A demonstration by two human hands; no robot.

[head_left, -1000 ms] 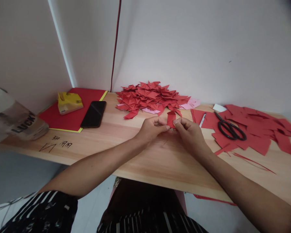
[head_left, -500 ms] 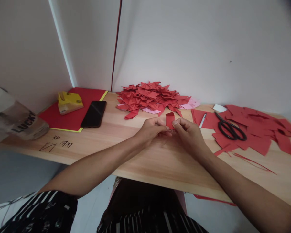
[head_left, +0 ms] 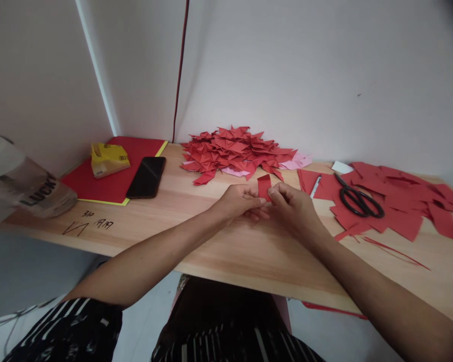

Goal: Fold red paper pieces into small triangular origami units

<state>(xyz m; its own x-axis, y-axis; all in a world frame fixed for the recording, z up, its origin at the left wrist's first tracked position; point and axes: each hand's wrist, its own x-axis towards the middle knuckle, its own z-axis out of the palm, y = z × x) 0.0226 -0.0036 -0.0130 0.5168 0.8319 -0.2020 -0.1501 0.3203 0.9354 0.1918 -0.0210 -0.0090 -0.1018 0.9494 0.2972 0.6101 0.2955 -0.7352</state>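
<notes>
Between my two hands, above the middle of the table, is a small piece of red paper (head_left: 264, 187) with a darker folded strip along its top. My left hand (head_left: 243, 201) pinches its lower left side, fingers curled beneath. On the lower right side, the thumb and fingers of my right hand (head_left: 287, 201) are closed on the same paper. Just beyond my hands lies a heap of folded red paper pieces (head_left: 230, 148), with some pink paper (head_left: 296, 161) showing at its edges.
To the right, black scissors (head_left: 358, 201) rest on scattered red paper sheets (head_left: 400, 201), with a pen (head_left: 316, 186) beside them. A black phone (head_left: 146, 177), a yellow packet (head_left: 109, 160), red sheets (head_left: 90, 183) and a bottle (head_left: 33, 186) stand or lie at the left. Behind is a wall (head_left: 305, 75).
The red paper has tilted slightly between my fingers, and my hands have shifted only a little. Everything else on the table stays where it was.
</notes>
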